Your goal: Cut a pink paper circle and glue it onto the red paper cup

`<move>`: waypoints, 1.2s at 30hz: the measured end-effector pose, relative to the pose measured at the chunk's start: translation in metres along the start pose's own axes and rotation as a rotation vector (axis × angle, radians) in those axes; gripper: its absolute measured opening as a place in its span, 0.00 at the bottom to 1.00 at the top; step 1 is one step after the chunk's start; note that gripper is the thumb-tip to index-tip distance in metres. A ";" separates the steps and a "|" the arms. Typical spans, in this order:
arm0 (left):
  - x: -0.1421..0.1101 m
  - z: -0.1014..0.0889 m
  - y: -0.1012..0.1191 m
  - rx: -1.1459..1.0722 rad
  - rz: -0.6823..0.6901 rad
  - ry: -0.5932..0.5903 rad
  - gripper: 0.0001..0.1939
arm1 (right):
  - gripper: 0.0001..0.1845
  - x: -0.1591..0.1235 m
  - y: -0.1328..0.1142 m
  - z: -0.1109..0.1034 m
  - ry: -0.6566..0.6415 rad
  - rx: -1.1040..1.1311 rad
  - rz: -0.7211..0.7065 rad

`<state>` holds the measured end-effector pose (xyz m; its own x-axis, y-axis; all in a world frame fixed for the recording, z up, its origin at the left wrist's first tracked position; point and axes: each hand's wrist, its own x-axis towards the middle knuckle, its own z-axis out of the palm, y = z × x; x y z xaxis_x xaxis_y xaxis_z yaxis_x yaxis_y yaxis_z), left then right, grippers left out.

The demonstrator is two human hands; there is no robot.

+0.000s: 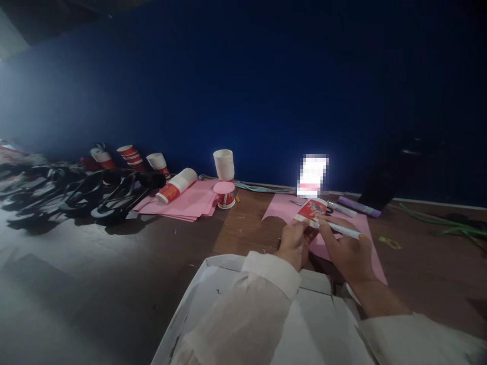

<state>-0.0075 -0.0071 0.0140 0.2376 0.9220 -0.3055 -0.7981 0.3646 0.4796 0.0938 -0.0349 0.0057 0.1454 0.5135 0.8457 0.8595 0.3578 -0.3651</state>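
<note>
Over the table, my left hand [292, 242] is closed around a red and white printed paper cup [314, 209], which lies tilted on its side. My right hand [349, 253] grips a slim white pen [344, 230], its front end close to the cup's lower edge. Whether the pen's tip touches the cup is hidden by my fingers. Beneath both hands is a cut pink paper sheet [375, 258]. Just past the cup, scissors [330, 209], partly covered, lie beside a whitish tube [341, 210] and a purple tube [359, 207].
A bright blurred screen [312, 175] stands at the back. Leftward are a pink-topped cup [225, 195], stacked cups [224, 165], pink sheets [190, 208] and black strap-like items [114, 197]. A white box [224, 263] sits nearest me. Green cables [426, 219] run at right.
</note>
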 end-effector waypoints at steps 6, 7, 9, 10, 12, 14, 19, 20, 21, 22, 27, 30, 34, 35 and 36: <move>0.000 0.000 0.000 0.002 0.004 0.005 0.05 | 0.12 -0.001 0.001 0.001 -0.011 0.009 0.028; 0.001 0.000 0.000 0.005 0.008 0.003 0.05 | 0.12 -0.002 0.001 0.002 -0.009 0.010 0.023; 0.002 -0.001 -0.001 0.007 0.016 -0.004 0.06 | 0.12 -0.002 0.002 0.002 -0.010 0.003 0.010; 0.002 -0.001 -0.001 0.007 0.021 -0.005 0.06 | 0.12 -0.002 0.002 0.002 -0.016 -0.003 0.003; 0.001 -0.001 -0.001 0.003 0.027 -0.006 0.07 | 0.12 -0.002 0.003 0.002 -0.032 -0.006 0.009; 0.000 -0.001 -0.001 0.010 0.032 -0.011 0.07 | 0.12 -0.002 0.003 0.001 -0.040 0.004 0.027; 0.001 -0.001 -0.001 0.012 0.037 -0.005 0.06 | 0.12 -0.002 0.001 0.001 -0.039 0.027 0.052; 0.001 -0.001 -0.002 0.005 0.040 -0.010 0.06 | 0.12 -0.001 0.000 0.001 -0.041 0.027 0.051; 0.002 -0.002 -0.002 0.001 0.042 -0.018 0.06 | 0.12 -0.001 -0.001 0.000 -0.040 0.026 0.049; 0.003 -0.002 -0.003 -0.003 0.044 -0.026 0.06 | 0.12 -0.001 -0.002 0.000 -0.039 0.027 0.052; 0.004 -0.004 -0.004 -0.005 0.066 -0.054 0.06 | 0.11 -0.002 -0.002 0.001 -0.043 0.031 0.056; 0.003 -0.003 -0.003 0.010 0.063 -0.049 0.06 | 0.12 -0.003 0.000 0.001 -0.043 0.022 0.032; 0.002 -0.002 -0.003 0.030 0.059 -0.021 0.06 | 0.12 -0.002 -0.001 0.001 -0.041 0.000 0.034; 0.003 -0.002 -0.003 0.028 0.060 -0.024 0.06 | 0.12 -0.002 -0.001 0.001 -0.047 0.006 0.041; 0.003 -0.002 -0.003 0.025 0.062 -0.028 0.06 | 0.12 -0.002 -0.002 0.001 -0.051 0.014 0.045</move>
<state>-0.0056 -0.0056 0.0099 0.2043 0.9460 -0.2516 -0.7976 0.3099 0.5176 0.0918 -0.0361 0.0044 0.1583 0.5685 0.8073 0.8458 0.3438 -0.4080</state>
